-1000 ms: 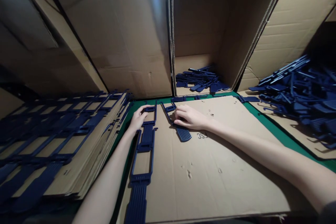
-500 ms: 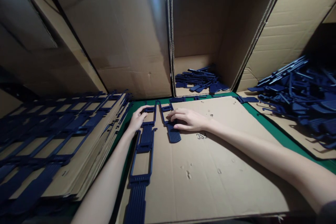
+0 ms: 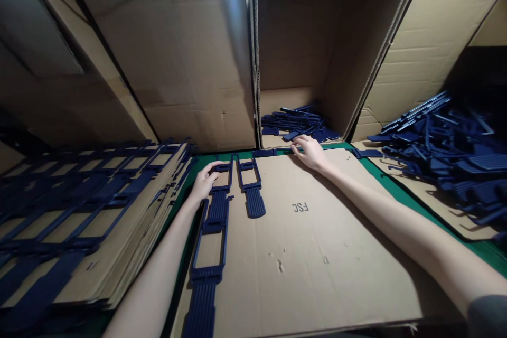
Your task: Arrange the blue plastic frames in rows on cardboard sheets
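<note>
My left hand (image 3: pixel 204 182) rests at the upper left of a cardboard sheet (image 3: pixel 317 253), its thumb and fingers closed about the edge of a dark blue plastic frame piece (image 3: pixel 222 178). Below it, a similar ribbed piece (image 3: pixel 209 243) runs down the sheet's left side. Just right of the left hand lies a separate blue piece (image 3: pixel 255 202), flat, with an open frame at top and a ribbed tongue. My right hand (image 3: pixel 311 153) is at the sheet's back edge, fingers apart, beside blue pieces (image 3: pixel 266 152) lying on the green surface. Its fingertips hold nothing that I can see.
A cardboard box (image 3: pixel 293 63) behind holds a pile of blue pieces (image 3: pixel 297 121). At right, a larger heap (image 3: pixel 439 153) spreads over cardboard. Layered cardboard sheets (image 3: pixel 130 237) bearing blue frames stand at left. Green surface (image 3: pixel 380 182) shows between them.
My right hand has left the separate blue piece and moved back and right to the sheet's far edge. That piece lies uncovered. My left hand stays about the same place.
</note>
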A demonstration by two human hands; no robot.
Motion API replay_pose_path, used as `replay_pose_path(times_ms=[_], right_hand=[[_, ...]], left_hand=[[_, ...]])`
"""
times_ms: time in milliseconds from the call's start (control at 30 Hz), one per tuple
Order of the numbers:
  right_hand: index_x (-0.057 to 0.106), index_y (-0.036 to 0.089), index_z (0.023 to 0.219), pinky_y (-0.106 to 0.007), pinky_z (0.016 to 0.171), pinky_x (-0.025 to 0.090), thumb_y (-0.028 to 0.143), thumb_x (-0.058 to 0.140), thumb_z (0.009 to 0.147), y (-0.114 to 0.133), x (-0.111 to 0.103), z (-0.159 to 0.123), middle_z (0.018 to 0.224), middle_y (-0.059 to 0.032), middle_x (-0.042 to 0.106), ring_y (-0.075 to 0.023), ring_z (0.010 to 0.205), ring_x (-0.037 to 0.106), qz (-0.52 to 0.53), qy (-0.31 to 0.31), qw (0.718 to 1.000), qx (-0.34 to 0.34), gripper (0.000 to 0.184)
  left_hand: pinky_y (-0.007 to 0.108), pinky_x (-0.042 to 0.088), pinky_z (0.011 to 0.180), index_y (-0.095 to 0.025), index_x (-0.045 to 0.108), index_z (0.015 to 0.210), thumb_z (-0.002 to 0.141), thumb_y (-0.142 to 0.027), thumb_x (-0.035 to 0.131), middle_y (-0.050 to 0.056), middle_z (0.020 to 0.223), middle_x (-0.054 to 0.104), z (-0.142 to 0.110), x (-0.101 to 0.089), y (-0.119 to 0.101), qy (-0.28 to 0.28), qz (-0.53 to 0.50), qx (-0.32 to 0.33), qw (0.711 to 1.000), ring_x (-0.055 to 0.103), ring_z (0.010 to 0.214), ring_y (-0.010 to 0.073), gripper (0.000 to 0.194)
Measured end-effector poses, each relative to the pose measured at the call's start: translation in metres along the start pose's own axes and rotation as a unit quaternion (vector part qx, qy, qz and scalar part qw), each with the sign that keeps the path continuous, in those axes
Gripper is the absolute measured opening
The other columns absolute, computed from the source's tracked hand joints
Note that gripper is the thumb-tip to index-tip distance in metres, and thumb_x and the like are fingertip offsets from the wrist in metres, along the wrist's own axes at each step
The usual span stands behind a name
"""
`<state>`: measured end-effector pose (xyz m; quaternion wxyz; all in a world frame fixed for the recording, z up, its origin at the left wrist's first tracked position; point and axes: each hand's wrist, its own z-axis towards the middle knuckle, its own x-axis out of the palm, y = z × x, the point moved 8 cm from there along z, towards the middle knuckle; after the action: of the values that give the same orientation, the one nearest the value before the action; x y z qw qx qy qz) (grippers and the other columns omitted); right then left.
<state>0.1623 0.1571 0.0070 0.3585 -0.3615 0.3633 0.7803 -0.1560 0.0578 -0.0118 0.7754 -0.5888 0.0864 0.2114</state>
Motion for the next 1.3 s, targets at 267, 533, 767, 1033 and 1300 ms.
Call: replay_pose_path(times_ms=[267,533,767,1033,1300], right_hand=[[0.07,0.017,0.078,-0.03,0.076,0.038,0.044,0.035,0.092,-0.045,0.024,0.001,0.091,-0.0128,0.07,-0.0243,0.089,0.062,-0.084,0.119,0.985,0.09,0.046],[0.072,0.018,0.089,-0.036,0.08,0.038,0.041,0.034,0.092,-0.042,0.025,0.002,0.104,-0.0148,0.064,-0.028,0.101,0.052,-0.11,0.105,0.986,0.066,0.045],[0.07,0.017,0.091,-0.042,0.091,0.032,0.027,0.041,0.089,-0.025,0.007,-0.001,0.107,-0.0132,0.057,-0.0277,0.105,0.044,-0.123,0.003,0.992,0.024,0.031],[0.064,0.017,0.089,-0.039,0.08,0.037,0.015,0.042,0.087,0.001,-0.031,-0.013,0.101,-0.0114,0.054,-0.0243,0.097,0.046,-0.058,-0.238,0.965,-0.092,0.023],[0.053,0.02,0.096,-0.041,0.087,0.041,0.02,0.045,0.086,0.018,-0.056,-0.024,0.103,-0.01,0.045,-0.0223,0.102,0.045,0.142,-0.35,0.923,-0.079,0.014]], left_hand=[[0.035,0.049,0.09,-0.017,0.065,0.103,0.066,-0.03,0.052,0.006,0.11,0.067,0.002,-0.002,0.006,-0.007,-0.001,-0.007,1.0,0.06,0.104,0.026,0.042],[0.034,0.05,0.085,-0.017,0.065,0.104,0.066,-0.03,0.052,0.005,0.105,0.068,0.002,-0.003,0.006,-0.008,0.01,-0.009,1.0,0.061,0.101,0.0257,0.043],[0.036,0.05,0.087,-0.016,0.064,0.105,0.067,-0.03,0.051,0.006,0.108,0.068,0.002,-0.002,0.006,-0.006,0.012,-0.008,1.0,0.061,0.101,0.0259,0.043],[0.036,0.05,0.089,-0.017,0.064,0.105,0.067,-0.03,0.051,0.006,0.111,0.067,0.002,-0.001,0.005,-0.001,0.008,-0.007,1.0,0.061,0.104,0.0259,0.042],[0.035,0.052,0.084,-0.016,0.063,0.107,0.067,-0.031,0.052,0.006,0.104,0.069,0.002,-0.001,0.01,0.003,-0.003,-0.018,1.0,0.063,0.098,0.0252,0.044]])
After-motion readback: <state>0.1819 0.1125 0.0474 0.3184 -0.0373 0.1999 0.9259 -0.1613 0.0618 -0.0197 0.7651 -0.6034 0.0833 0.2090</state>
